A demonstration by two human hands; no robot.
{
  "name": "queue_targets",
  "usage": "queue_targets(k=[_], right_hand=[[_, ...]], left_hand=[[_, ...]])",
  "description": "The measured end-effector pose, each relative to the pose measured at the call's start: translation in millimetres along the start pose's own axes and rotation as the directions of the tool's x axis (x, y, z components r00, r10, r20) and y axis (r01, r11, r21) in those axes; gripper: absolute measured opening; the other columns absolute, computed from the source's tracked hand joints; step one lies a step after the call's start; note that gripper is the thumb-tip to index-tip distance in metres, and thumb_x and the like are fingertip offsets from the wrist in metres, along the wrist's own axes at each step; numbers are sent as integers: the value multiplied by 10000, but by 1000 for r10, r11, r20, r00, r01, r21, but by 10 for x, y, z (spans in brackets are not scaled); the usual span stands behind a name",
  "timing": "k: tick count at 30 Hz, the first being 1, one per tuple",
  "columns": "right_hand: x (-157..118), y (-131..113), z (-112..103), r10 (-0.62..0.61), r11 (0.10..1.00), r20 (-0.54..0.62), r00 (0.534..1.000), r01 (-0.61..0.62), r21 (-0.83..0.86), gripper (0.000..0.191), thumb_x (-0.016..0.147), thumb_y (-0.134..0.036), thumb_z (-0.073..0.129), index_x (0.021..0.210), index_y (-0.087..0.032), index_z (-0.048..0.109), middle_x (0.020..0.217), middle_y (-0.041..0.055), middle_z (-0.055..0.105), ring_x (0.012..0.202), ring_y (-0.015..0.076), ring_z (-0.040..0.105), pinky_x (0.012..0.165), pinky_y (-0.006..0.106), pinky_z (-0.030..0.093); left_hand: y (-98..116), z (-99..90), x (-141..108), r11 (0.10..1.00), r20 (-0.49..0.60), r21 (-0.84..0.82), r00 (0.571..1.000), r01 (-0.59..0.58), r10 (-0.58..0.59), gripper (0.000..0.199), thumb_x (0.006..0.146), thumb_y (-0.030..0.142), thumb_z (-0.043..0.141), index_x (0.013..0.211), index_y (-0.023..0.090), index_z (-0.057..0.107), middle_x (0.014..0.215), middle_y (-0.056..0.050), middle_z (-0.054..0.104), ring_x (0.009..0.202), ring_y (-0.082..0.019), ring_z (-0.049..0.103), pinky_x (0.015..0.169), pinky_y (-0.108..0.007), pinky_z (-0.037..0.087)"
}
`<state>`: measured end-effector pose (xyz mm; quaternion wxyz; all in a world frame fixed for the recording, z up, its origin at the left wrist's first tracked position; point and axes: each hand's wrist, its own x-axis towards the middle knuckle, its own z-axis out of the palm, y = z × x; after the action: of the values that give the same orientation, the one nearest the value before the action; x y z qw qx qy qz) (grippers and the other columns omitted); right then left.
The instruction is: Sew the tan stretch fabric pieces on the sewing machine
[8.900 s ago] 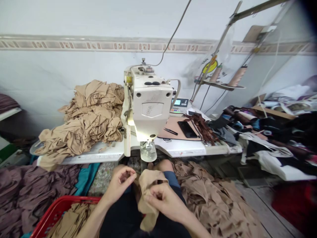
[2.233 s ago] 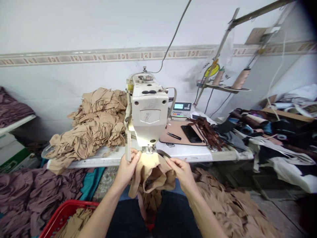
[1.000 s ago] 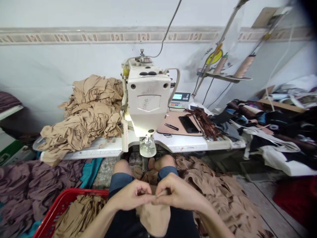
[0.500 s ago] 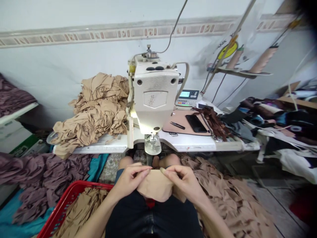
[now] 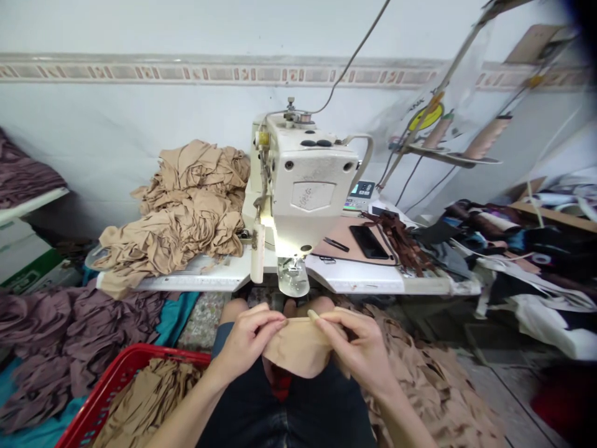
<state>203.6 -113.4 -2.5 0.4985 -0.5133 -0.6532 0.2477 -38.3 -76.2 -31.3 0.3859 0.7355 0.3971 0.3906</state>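
Note:
Over my lap, both hands pinch a folded piece of tan stretch fabric (image 5: 298,348) along its top edge. My left hand (image 5: 254,342) holds the left end between thumb and fingers. My right hand (image 5: 359,351) holds the right end, with the thumb lying along the edge. The fabric hangs in a short sagging flap below them. Straight ahead and beyond the hands stands a white industrial sewing machine (image 5: 303,186), its clear presser-foot guard (image 5: 293,277) above my knees. Neither hand touches the machine.
A red plastic basket (image 5: 130,367) of tan fabric sits at my lower left. Tan fabric is heaped on the sewing table (image 5: 354,281) and on the floor at right (image 5: 420,373). Purple fabric (image 5: 79,336) lies at left. A phone (image 5: 368,241) and snips (image 5: 336,244) rest on a mat.
Both hands have left the machine and stayed over my lap. In the last half second my right hand has moved outward, drawing the fabric edge flatter. The view has shifted slightly.

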Motion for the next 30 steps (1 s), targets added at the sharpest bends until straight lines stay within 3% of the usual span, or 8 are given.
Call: queue_targets(k=[7, 13, 16, 20, 24, 30], right_hand=[[99, -39, -18, 26, 999, -58, 998, -23, 41, 309, 956, -374, 741, 716, -185, 783, 629, 18, 644, 569, 172, 553, 560, 296, 421], [127, -53, -34, -7, 1000, -59, 998, 9, 28, 338, 969, -355, 723, 683, -178, 760, 580, -14, 537, 539, 140, 473, 532, 277, 386], [87, -59, -30, -65, 998, -71, 995, 66, 21, 290, 975, -291, 716, 718, -172, 779, 600, -5, 602, 547, 139, 518, 549, 267, 414], [71, -42, -28, -114, 993, -138, 984, 115, 0, 233, 971, -246, 726, 759, -170, 787, 633, -4, 627, 551, 133, 538, 549, 261, 410], [146, 4, -21, -45, 998, -159, 986, 50, 24, 240, 957, -271, 728, 746, -174, 786, 638, -6, 627, 559, 137, 534, 549, 263, 402], [322, 77, 55, 185, 967, -166, 969, -149, 209, 317, 892, -423, 783, 709, -164, 794, 643, 15, 665, 603, 174, 569, 568, 277, 424]], left_hand=[[-3, -21, 45, 999, -26, 12, 998, -48, 48, 302, 1067, 301, 601, 958, 176, 853, 807, -66, 728, 757, -189, 664, 700, -264, 494], [-28, -79, 63, 989, -48, 74, 990, -127, 131, 277, 1058, 331, 662, 1231, 192, 828, 708, -7, 663, 636, -143, 596, 600, -229, 443], [-39, -94, 57, 971, -4, 111, 977, -213, 215, 279, 1098, 273, 590, 1156, 176, 845, 786, -46, 713, 718, -161, 660, 654, -241, 477], [-8, -74, 75, 963, 6, 154, 975, -221, 223, 301, 1115, 255, 539, 1066, 152, 818, 836, -66, 716, 755, -173, 679, 682, -253, 482], [43, -66, 148, 972, 3, 134, 981, -194, 196, 325, 1124, 290, 502, 1029, 161, 785, 838, -56, 686, 770, -176, 663, 701, -253, 476], [123, -116, 302, 997, -7, 83, 1000, 0, 1, 352, 1097, 374, 516, 893, 177, 725, 865, -46, 717, 827, -194, 667, 762, -264, 479]])
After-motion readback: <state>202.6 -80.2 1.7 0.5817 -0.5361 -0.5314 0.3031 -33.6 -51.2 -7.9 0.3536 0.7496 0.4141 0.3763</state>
